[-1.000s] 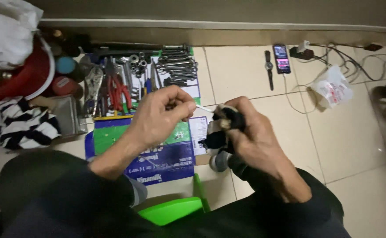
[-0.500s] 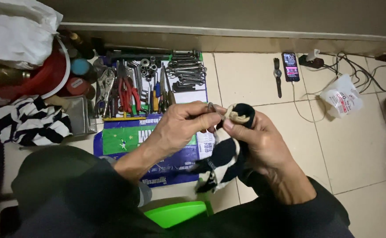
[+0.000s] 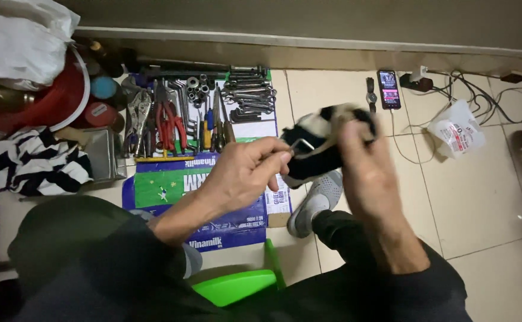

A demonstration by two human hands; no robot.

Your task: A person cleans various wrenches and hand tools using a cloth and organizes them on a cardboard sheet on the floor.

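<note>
My left hand (image 3: 243, 173) pinches a small bent metal key (image 3: 302, 145), fingers tight together on it. My right hand (image 3: 362, 161) is wrapped around a black and white rag (image 3: 317, 140), held up in front of me above the floor (image 3: 481, 197), the key's tip touching the cloth. Below, tools (image 3: 213, 107) lie in rows on a blue and green sheet (image 3: 171, 182); a phone (image 3: 388, 89) rests near the wall.
</note>
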